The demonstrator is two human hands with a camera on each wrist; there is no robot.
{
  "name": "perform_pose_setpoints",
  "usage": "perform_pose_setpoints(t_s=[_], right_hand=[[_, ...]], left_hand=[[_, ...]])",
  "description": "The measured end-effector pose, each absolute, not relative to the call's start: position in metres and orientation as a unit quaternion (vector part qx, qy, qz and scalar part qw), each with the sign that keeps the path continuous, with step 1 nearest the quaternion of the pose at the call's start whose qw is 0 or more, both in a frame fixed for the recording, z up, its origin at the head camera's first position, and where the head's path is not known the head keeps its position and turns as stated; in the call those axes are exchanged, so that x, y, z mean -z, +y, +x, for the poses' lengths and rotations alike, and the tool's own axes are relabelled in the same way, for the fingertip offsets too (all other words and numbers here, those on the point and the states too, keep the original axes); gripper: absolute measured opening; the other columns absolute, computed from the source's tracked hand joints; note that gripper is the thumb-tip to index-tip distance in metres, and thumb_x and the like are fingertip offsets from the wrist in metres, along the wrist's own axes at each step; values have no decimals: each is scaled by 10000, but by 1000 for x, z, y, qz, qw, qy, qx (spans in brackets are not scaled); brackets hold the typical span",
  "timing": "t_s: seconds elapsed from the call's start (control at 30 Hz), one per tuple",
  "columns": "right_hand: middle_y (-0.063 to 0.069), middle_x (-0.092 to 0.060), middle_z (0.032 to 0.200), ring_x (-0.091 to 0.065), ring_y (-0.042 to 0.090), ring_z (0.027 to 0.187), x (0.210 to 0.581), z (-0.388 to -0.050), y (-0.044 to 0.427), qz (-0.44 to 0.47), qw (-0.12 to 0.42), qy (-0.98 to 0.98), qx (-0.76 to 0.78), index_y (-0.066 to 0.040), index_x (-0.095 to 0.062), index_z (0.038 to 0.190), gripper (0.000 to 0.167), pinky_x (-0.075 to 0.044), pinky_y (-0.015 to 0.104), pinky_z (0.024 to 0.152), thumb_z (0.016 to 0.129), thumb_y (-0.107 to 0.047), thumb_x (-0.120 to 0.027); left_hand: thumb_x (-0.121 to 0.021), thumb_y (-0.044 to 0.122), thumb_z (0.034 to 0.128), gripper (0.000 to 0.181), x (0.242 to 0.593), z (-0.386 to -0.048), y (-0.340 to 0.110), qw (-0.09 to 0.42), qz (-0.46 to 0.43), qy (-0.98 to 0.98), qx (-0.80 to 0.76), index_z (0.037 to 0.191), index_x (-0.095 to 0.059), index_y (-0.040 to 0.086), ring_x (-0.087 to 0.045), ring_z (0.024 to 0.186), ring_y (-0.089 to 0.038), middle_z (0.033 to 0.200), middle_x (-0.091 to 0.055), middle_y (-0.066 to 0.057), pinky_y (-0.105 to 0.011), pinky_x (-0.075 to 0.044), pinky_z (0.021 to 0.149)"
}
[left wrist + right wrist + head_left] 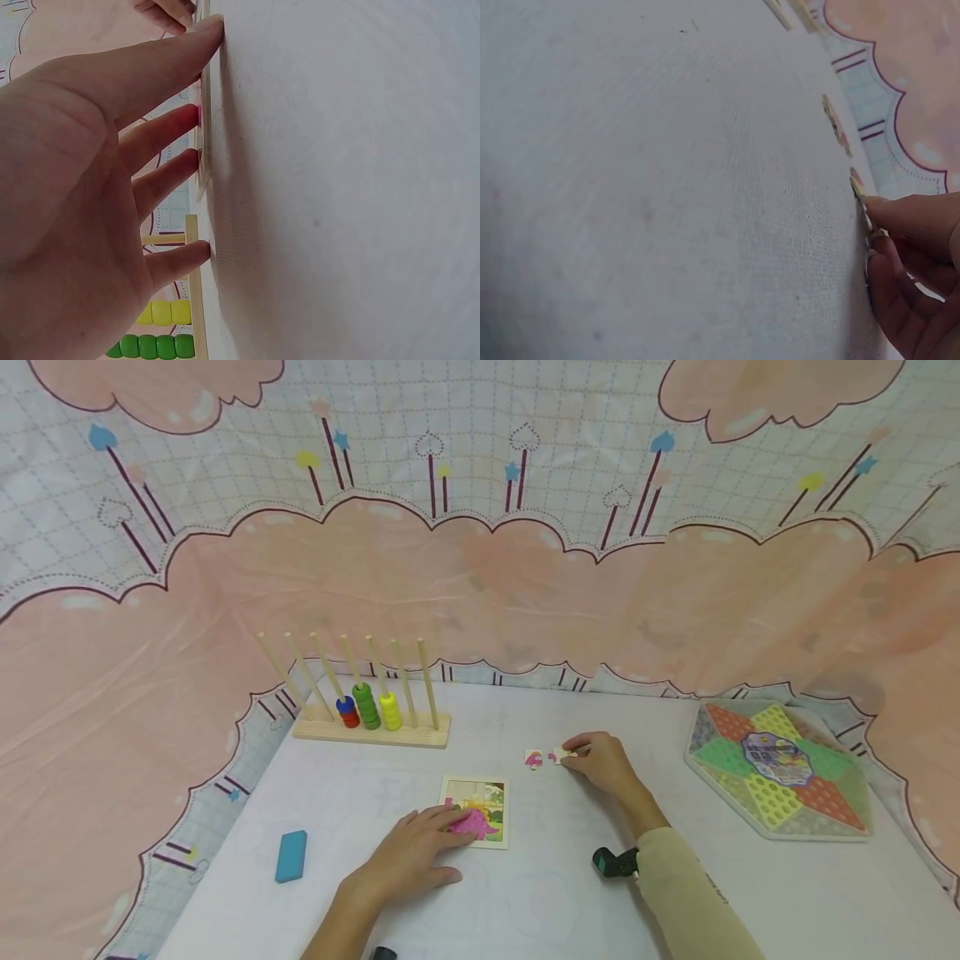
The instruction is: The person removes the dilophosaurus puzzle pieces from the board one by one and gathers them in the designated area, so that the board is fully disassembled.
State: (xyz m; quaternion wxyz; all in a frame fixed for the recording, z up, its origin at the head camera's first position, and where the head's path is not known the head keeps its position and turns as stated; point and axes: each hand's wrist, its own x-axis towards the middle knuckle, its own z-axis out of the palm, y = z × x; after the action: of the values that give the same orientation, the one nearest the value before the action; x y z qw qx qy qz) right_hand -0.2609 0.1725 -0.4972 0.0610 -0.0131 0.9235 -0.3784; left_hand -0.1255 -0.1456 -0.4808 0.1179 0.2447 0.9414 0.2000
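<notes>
A small square puzzle board (504, 810) with a pink dinosaur picture lies in the middle of the table. The fingertips of my left hand (412, 856) rest on the board's left part, fingers spread and mostly straight; the left wrist view shows the thumb (165, 67) apart from them. To the right and farther back, my right hand (603, 766) pinches a puzzle piece (557, 755) between thumb and fingers at the tabletop. Just left of that piece lies another pink and white puzzle piece (532, 759). In the right wrist view the pinched piece (858, 189) appears edge-on.
A wooden bead rack (375, 735) with coloured beads stands at the back left. A blue block (291, 857) lies at the left. A packaged set of coloured, studded panels (780, 768) is at the right. Patterned cloth (480, 593) surrounds the white table (540, 910).
</notes>
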Motion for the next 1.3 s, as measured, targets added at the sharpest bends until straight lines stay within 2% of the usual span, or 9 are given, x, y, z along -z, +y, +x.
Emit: perform_pose_setpoints(t_s=[0.5,0.8,1.3], right_hand=[[111,-729,1078,-614,205,898,499,-261,172,-11,58,927,372,-69,-762,1092,200,-559,305,784,911,-153,-764],[106,-717,1028,-594,203,883,499,-259,172,-10,52,928,368,-71,-762,1083,194,-533,289,759,908,-154,-768],[111,-702,1038,-581,209,890,499,-259,173,-13,52,928,370,-72,-765,1086,202,-498,261,737,905,-160,-769]], left_hand=[[-799,344,869,533,481,-126,-145,121,242,941,-204,1377,-656,272,-420,1490,-331,1554,-529,-42,-696,-339,1173],[-796,351,871,535,482,-127,-146,121,245,940,-202,1382,-651,283,-417,1494,-332,1558,-525,-39,-698,-340,1171],[-797,355,869,546,482,-126,-146,122,245,940,-205,1389,-643,293,-412,1499,-328,1566,-519,-33,-698,-341,1172]])
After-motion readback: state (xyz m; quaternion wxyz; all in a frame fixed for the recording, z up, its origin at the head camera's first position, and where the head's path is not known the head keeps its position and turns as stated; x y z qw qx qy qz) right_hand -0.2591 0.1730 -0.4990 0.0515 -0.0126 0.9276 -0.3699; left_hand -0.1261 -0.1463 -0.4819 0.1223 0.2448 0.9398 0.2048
